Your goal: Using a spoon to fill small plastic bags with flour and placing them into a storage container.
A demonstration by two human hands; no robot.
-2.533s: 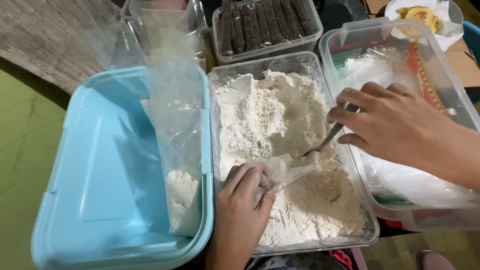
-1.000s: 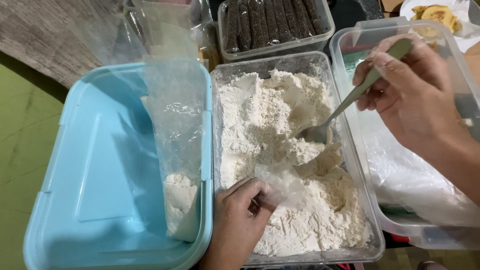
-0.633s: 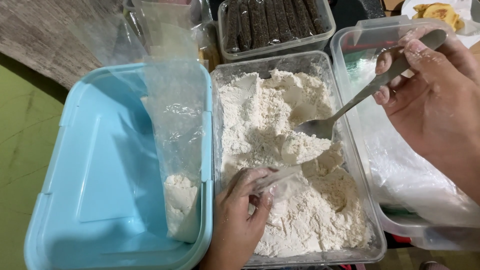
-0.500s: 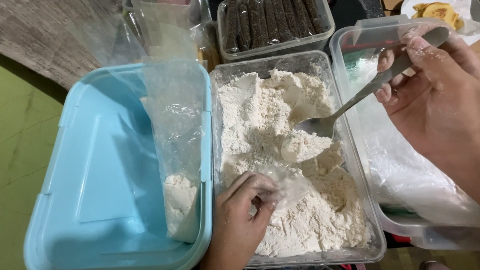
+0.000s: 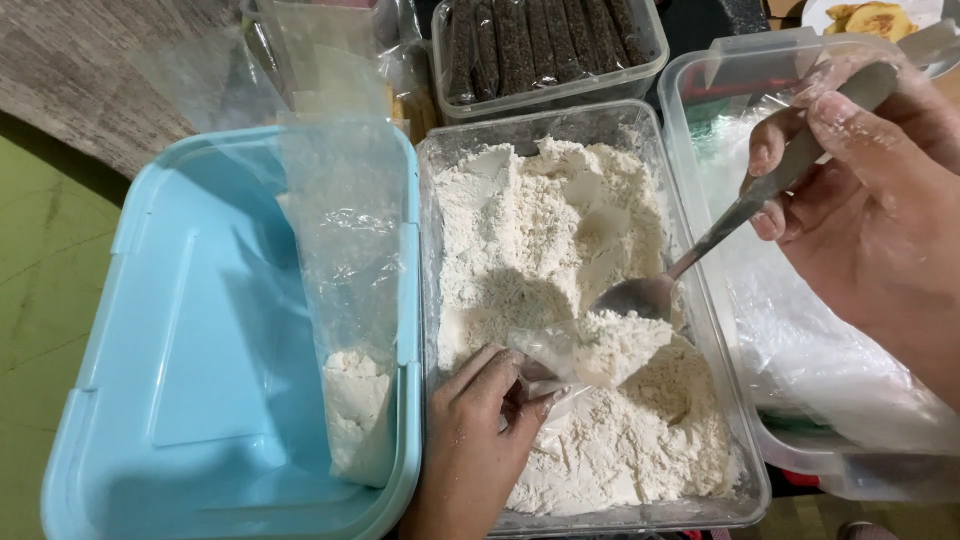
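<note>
Flour-bagging is what I judge underway: my right hand grips a metal spoon tipping white flour into the small clear plastic bag my left hand pinches open, so a steady pour comes next.

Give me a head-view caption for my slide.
Right hand tips spoon of flour into small bag held by left hand.

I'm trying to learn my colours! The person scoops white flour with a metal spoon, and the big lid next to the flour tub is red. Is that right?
Not quite. The lid beside the flour tub is light blue, not red, as the head view shows. The rest holds: the right hand holds a metal spoon over the white flour.
</note>
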